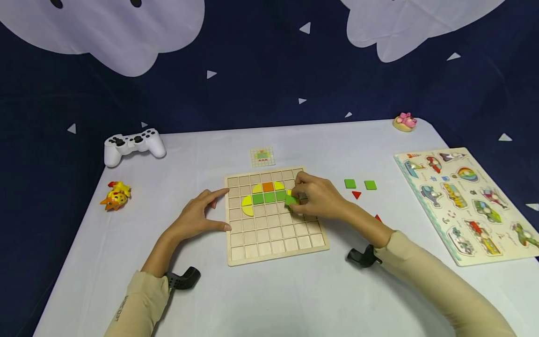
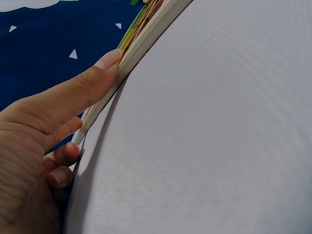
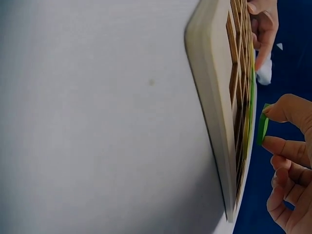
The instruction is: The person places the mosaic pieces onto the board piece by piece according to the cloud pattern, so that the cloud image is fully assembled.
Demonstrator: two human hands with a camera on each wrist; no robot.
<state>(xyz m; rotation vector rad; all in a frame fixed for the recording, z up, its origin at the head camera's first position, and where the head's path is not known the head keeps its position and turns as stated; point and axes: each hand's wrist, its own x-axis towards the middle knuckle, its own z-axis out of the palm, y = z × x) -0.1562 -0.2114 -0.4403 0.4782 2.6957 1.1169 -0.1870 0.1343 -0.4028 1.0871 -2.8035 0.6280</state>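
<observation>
A wooden grid board (image 1: 278, 257) lies flat on the table, with yellow rounded pieces (image 1: 247, 206), an orange square (image 1: 267, 186) and a row of green squares (image 1: 269, 197) in its cells. My right hand (image 1: 320, 195) pinches a green square tile (image 1: 290, 201) between thumb and finger, just over the board at the right end of that row. In the right wrist view the green tile (image 3: 263, 124) appears raised off the board. My left hand (image 1: 195, 215) touches the board's left edge, thumb and index finger spread apart. A red piece (image 1: 213, 203) is partly hidden behind it.
A small pattern card (image 1: 263, 157) lies behind the board. Two green squares (image 1: 350, 183) and red triangles (image 1: 356, 194) lie to the right. A picture puzzle board (image 1: 467, 201), a white game controller (image 1: 134, 146), a yellow-orange figurine (image 1: 117, 196) and a pink figurine (image 1: 405, 122) stand farther out.
</observation>
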